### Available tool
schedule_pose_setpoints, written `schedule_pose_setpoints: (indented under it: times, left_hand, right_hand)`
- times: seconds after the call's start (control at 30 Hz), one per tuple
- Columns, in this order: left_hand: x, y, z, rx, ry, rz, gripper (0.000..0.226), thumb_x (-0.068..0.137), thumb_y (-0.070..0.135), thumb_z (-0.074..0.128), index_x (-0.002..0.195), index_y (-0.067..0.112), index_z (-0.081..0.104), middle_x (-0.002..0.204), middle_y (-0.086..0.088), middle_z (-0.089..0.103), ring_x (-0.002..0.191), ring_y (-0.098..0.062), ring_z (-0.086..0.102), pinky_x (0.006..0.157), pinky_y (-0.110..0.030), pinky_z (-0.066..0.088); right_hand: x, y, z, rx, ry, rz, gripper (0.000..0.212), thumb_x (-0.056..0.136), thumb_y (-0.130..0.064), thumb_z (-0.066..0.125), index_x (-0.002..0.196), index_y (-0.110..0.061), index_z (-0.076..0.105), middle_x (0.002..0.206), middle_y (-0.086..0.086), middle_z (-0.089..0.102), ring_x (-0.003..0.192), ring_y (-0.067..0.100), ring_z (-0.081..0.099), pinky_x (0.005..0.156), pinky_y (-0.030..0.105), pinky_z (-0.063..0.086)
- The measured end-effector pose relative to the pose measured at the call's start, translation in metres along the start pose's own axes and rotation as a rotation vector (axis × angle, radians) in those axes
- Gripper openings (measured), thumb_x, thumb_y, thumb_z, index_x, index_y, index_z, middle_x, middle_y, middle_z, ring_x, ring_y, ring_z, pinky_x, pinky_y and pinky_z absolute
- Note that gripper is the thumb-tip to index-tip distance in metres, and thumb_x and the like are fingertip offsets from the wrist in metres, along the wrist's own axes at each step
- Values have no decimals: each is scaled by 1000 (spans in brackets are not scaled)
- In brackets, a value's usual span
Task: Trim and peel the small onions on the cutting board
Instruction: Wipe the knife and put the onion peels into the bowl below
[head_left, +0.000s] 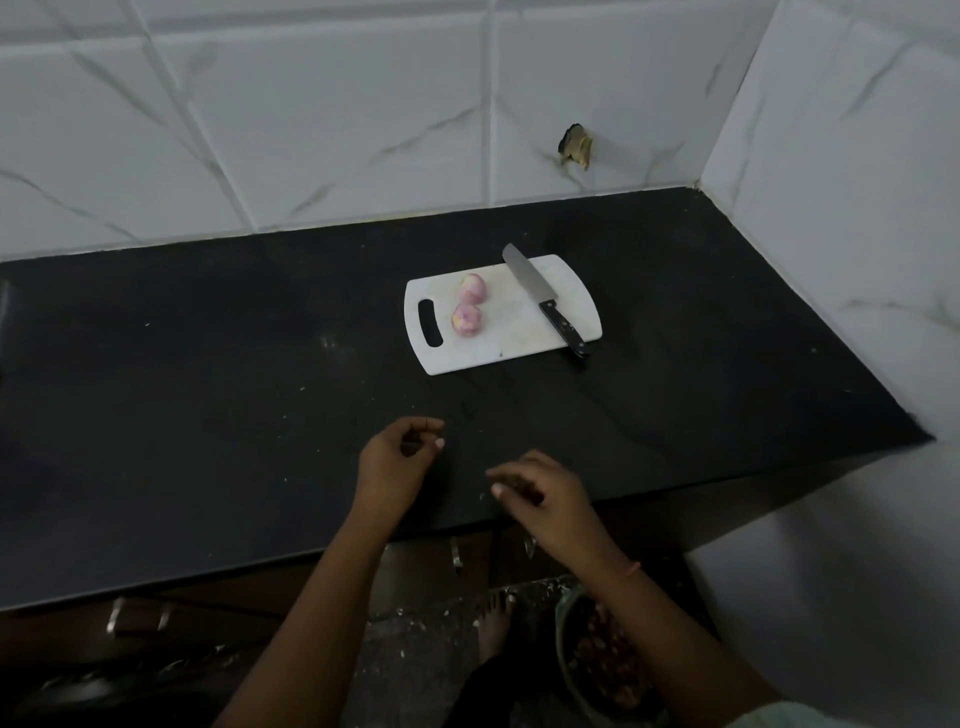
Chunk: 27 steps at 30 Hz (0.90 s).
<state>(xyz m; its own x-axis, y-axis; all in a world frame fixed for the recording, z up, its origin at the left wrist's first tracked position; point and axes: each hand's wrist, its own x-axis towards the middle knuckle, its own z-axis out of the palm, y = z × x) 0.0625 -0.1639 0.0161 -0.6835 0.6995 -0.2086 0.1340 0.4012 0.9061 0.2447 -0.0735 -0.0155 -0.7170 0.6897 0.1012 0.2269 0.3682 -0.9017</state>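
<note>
Just loosely curled left hand (397, 454), right hand (540, 499).

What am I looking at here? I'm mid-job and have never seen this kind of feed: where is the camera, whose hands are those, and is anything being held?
There is no machine: the single picture comes from a wide-angle camera worn on a person's head, looking down at their two bare hands. The left hand and right hand hover over the near edge of the black stone counter, fingers loosely curled, apparently holding nothing. Farther back lies a white plastic cutting board with a handle slot. On it sit two small pinkish peeled onions, close together, and a steel knife with a black handle, whose handle end overhangs the board's edge. White marbled tiles cover the wall behind.
</note>
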Motion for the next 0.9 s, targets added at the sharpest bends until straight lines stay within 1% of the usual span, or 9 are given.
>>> schedule_pose_setpoints:
  times: [0.07, 0.13, 0.23, 0.33, 0.47, 0.57, 0.63, 0.77, 0.9]
  left_hand:
    - [-4, -3, 5, -11, 13, -20, 17, 94, 14, 63, 107, 24, 69, 95, 4, 68, 79, -9, 63, 62, -17, 51]
    - [-7, -3, 12, -45, 28, -33, 17, 95, 14, 62, 106, 25, 69, 96, 3, 68, 76, -10, 63, 60, -17, 51]
    - [-10, 0, 22, -115, 47, -46, 16, 95, 13, 62, 105, 23, 70, 94, 2, 69, 73, -11, 62, 56, -14, 51]
    - [-14, 2, 30, -152, 30, -41, 16, 95, 12, 62, 101, 23, 71, 92, -1, 70, 73, -11, 62, 56, -13, 51]
    - [-19, 2, 35, -202, 13, -64, 16, 95, 11, 61, 103, 21, 70, 90, -4, 70, 75, -12, 63, 60, -13, 53]
    - [-27, 6, 42, -284, -33, -110, 16, 94, 8, 62, 106, 14, 71, 88, -6, 69, 73, -11, 63, 62, -13, 53]
    - [-35, 12, 52, -357, -103, -146, 16, 93, 8, 65, 106, 10, 72, 84, -6, 69, 71, -11, 63, 64, -16, 54]
    - [-56, 26, 87, -411, -245, -172, 11, 90, 9, 68, 100, 11, 74, 78, -3, 70, 67, -8, 63, 65, -19, 54]
    - [-76, 24, 150, -367, -530, -227, 12, 91, 14, 68, 99, 10, 75, 78, 3, 73, 68, -7, 66, 67, -20, 54]
  right_hand:
    - [-4, 5, 4, -239, -129, -156, 28, 88, -28, 68, 113, -16, 70, 95, -2, 56, 91, 6, 53, 80, 11, 40]
    - [-5, 5, 7, -394, -163, -256, 32, 89, -32, 65, 116, -15, 69, 95, -1, 52, 93, 6, 45, 80, 10, 33]
    - [-5, 9, 6, -485, -181, -369, 29, 93, -33, 60, 110, -13, 70, 93, 1, 51, 89, 10, 43, 79, 14, 29]
    - [-6, 15, 0, -551, -201, -415, 30, 93, -33, 58, 108, -11, 70, 95, 4, 52, 89, 14, 44, 77, 19, 34]
    - [-16, 18, -10, -558, -96, -418, 14, 91, -21, 65, 92, -9, 71, 87, 2, 50, 82, 13, 44, 73, 17, 32]
    - [-28, 22, -14, -477, 4, -343, 18, 90, -13, 64, 74, -6, 64, 82, -1, 49, 80, 10, 44, 70, 18, 37]
    - [-33, 25, -22, -395, 91, -251, 12, 89, -13, 61, 79, -9, 66, 86, -3, 52, 84, 9, 48, 73, 18, 41]
    - [-53, 33, -51, -179, 402, 22, 10, 89, -3, 63, 86, -11, 67, 89, -2, 59, 88, 9, 59, 81, 19, 47]
    - [-109, 66, -76, -60, 607, 381, 12, 91, -5, 62, 88, -15, 69, 90, -4, 68, 88, 5, 63, 83, 22, 50]
